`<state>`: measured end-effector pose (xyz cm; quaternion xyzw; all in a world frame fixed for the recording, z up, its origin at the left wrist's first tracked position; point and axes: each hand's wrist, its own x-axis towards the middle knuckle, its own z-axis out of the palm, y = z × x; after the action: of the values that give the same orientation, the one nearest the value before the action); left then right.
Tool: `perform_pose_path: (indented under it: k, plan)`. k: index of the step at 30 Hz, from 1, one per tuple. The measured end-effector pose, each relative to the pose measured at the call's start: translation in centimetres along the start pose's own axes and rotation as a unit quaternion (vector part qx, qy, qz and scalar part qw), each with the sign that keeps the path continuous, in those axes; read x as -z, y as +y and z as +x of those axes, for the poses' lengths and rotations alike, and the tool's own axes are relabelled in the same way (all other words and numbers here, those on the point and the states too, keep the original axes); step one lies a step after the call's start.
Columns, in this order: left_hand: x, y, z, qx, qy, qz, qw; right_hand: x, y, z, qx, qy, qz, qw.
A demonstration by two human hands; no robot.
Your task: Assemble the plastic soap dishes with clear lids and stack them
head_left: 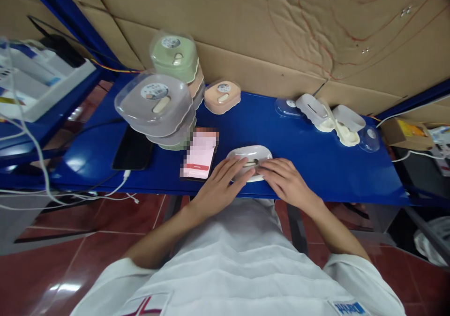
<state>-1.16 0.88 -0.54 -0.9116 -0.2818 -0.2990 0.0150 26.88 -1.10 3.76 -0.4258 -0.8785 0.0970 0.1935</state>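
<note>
Hands: left hand (220, 187) and right hand (283, 180) lay flat on the white box (249, 159), fingers loose, clasping nothing.
Finished: lidded boxes (168, 95) stacked left of the grip.
Remaining: loose parts (332, 119) lay far right, seemingly unassembled.
Beside: phone (200, 154), just left.

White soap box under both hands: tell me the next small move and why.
Probably press the white soap box shut at its middle. Both the left hand and the right hand lie flat on it at the front edge of the blue shelf, fingertips meeting over a small latch-like piece on top. Finished lidded boxes are stacked at left, loose parts at right.
</note>
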Motion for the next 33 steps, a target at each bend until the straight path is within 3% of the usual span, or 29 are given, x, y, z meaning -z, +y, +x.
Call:
perform_pose_path:
  k: [3,6,9,12,15,17,21,23,27,30,33]
  plan:
    - [-0.1,-0.1,0.1,-0.020,-0.042,-0.022,0.999,-1.4,-1.0,-1.5,0.003,0.000,-0.017,1.000]
    - [-0.1,-0.2,0.1,-0.024,-0.050,-0.031,0.998,-0.9,-0.2,-1.3,0.023,-0.006,-0.008,1.000]
    - [-0.1,-0.1,0.1,-0.028,-0.040,-0.023,0.999,1.1,3.2,1.2,0.008,-0.001,-0.001,1.000]
    - [-0.1,0.0,0.2,-0.031,-0.027,-0.007,0.999,2.4,8.6,5.1,-0.088,0.042,-0.055,0.994]
    - [0.0,0.2,0.4,-0.015,-0.006,0.003,1.000,2.0,12.6,7.8,-0.188,0.034,-0.120,0.974]
    - [0.1,0.2,0.5,-0.008,0.001,0.002,1.000,1.5,13.5,8.0,-0.194,0.011,-0.133,0.972]
    - [0.3,0.3,0.5,-0.011,-0.016,0.008,1.000,1.6,12.1,5.9,-0.097,-0.006,-0.115,0.989]
    - [0.3,0.3,0.5,-0.006,-0.023,0.006,1.000,2.1,11.3,4.7,-0.082,-0.009,-0.098,0.992]
    - [0.4,0.2,0.4,0.000,-0.023,-0.021,1.000,2.4,10.1,3.1,-0.113,-0.014,-0.070,0.991]
    - [0.4,0.1,0.3,0.002,-0.008,-0.035,0.999,1.8,8.8,1.9,-0.139,0.028,-0.070,0.987]
    - [0.4,0.1,0.2,0.018,0.022,-0.053,0.998,1.2,6.7,0.4,-0.162,0.076,0.007,0.984]
